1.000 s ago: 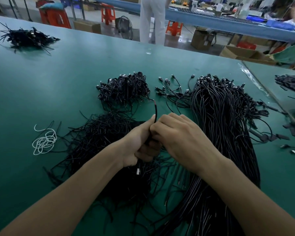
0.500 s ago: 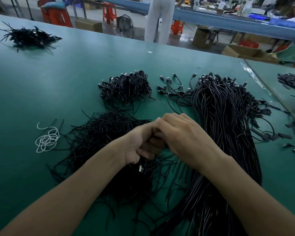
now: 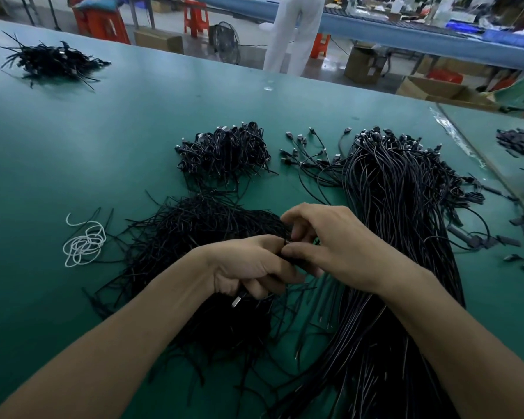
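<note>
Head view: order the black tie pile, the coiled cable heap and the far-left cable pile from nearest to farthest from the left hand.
1. Black tie pile, under the left hand.
2. Coiled cable heap, beyond it, straight ahead.
3. Far-left cable pile, far back left.

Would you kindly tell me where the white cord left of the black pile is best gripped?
Pinch the white cord at its bunched loops, from straight above: it lies flat on the green table, and its single loose tail would likely just unravel.
</note>
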Demonstrator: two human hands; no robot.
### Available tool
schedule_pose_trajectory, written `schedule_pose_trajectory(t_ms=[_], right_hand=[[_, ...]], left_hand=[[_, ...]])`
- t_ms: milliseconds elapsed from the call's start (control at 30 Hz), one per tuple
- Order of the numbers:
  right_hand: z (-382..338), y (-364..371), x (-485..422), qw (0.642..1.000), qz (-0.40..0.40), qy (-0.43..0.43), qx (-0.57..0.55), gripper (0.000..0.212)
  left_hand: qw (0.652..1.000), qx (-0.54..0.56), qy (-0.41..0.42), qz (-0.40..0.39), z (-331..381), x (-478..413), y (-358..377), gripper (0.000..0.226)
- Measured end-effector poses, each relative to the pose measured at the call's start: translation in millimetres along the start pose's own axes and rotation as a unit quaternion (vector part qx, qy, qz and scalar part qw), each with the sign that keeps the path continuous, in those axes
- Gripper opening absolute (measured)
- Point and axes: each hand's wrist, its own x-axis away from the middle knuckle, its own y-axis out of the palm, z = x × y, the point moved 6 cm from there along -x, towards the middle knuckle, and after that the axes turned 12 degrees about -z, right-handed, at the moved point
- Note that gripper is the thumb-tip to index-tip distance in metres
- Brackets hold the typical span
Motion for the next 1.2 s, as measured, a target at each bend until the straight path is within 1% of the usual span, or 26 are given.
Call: schedule_pose_trajectory(t_ms=[100, 200, 367, 433, 500, 533, 567, 633, 667, 700, 733, 767, 800, 833, 867, 900, 933, 1033, 1100, 1167, 1200], right_hand=[[-4.0, -2.4, 4.5, 0.999, 0.031, -0.006, 0.030, 0.008], [-9.2, -3.6, 7.9, 0.996, 0.047, -0.029, 0.065, 0.008], [-15.4, 3.9, 3.4, 0.974, 0.009, -0.064, 0.215, 0.019], [-13.0, 4.2, 3.6, 0.966, 0.022, -0.059, 0.250, 0.017], [-9.3, 3.1, 4.5, 0.966, 0.065, -0.035, 0.248, 0.013], [-7.2, 2.3, 5.1, 0.969, 0.098, -0.019, 0.227, 0.012], [-4.4, 1.1, 5.6, 0.973, 0.137, 0.000, 0.185, 0.013], [3.5, -1.2, 6.9, 0.975, 0.214, 0.028, 0.051, 0.010], [8.0, -1.3, 7.1, 0.969, 0.244, 0.035, -0.024, 0.009], [12.3, -0.7, 7.7, 0.959, 0.267, 0.039, -0.091, 0.010], [16.2, 0.5, 8.5, 0.947, 0.283, 0.042, -0.149, 0.012], [19.7, 2.4, 8.6, 0.935, 0.289, 0.042, -0.204, 0.012], [22.0, 4.9, 7.7, 0.923, 0.285, 0.038, -0.256, 0.013], [22.5, 7.6, 7.0, 0.912, 0.277, 0.031, -0.303, 0.014], [23.0, 10.3, 6.7, 0.901, 0.266, 0.023, -0.341, 0.016], [22.1, 11.8, 6.6, 0.893, 0.256, 0.011, -0.370, 0.017], [20.6, 12.4, 5.8, 0.887, 0.243, -0.003, -0.393, 0.018], [14.6, 16.1, 5.2, 0.879, 0.186, -0.041, -0.438, 0.017], [16.5, 18.2, 5.7, 0.875, 0.163, -0.034, -0.455, 0.016], [20.7, 18.8, 5.8, 0.883, 0.157, -0.010, -0.441, 0.017], [21.7, 18.4, 5.3, 0.888, 0.156, -0.005, -0.432, 0.016]], left_hand=[[1.000, 0.001, -0.001, -0.002, -0.5, -1.2, 1.6, 0.053], [1.000, 0.017, -0.006, 0.015, -1.0, -2.4, -0.7, 0.055], [0.995, 0.060, -0.001, 0.076, -6.7, -7.2, -8.5, 0.042], [0.987, 0.128, 0.026, 0.090, -6.2, -8.0, -10.2, 0.032], [0.967, 0.229, 0.083, 0.079, -1.6, -11.0, -6.2, 0.014], [0.957, 0.249, 0.123, 0.087, 1.4, -11.7, -6.1, 0.009], [0.949, 0.247, 0.163, 0.106, 3.8, -12.6, -6.7, 0.011], [0.937, 0.208, 0.237, 0.152, 9.5, -13.0, -6.6, 0.021], [0.931, 0.172, 0.265, 0.180, 12.0, -12.9, -7.3, 0.023], [0.928, 0.109, 0.283, 0.218, 13.9, -11.6, -9.4, 0.022], [0.920, 0.027, 0.282, 0.271, 16.0, -8.2, -12.2, 0.022], [0.902, -0.060, 0.268, 0.334, 17.6, -2.3, -16.1, 0.023], [0.871, -0.133, 0.247, 0.402, 18.3, 4.6, -21.2, 0.024], [0.831, -0.188, 0.228, 0.472, 19.2, 13.0, -25.8, 0.026], [0.796, -0.218, 0.221, 0.519, 20.1, 20.7, -28.1, 0.027], [0.784, -0.220, 0.232, 0.533, 20.6, 25.0, -28.9, 0.029], [0.792, -0.197, 0.250, 0.522, 20.6, 26.0, -30.2, 0.029], [0.840, -0.119, 0.278, 0.450, 21.9, 22.5, -27.4, 0.025], [0.859, -0.054, 0.301, 0.410, 24.6, 22.1, -24.7, 0.029], [0.874, 0.044, 0.324, 0.359, 24.6, 21.2, -21.1, 0.037], [0.878, 0.083, 0.330, 0.338, 25.1, 20.1, -19.2, 0.036]])
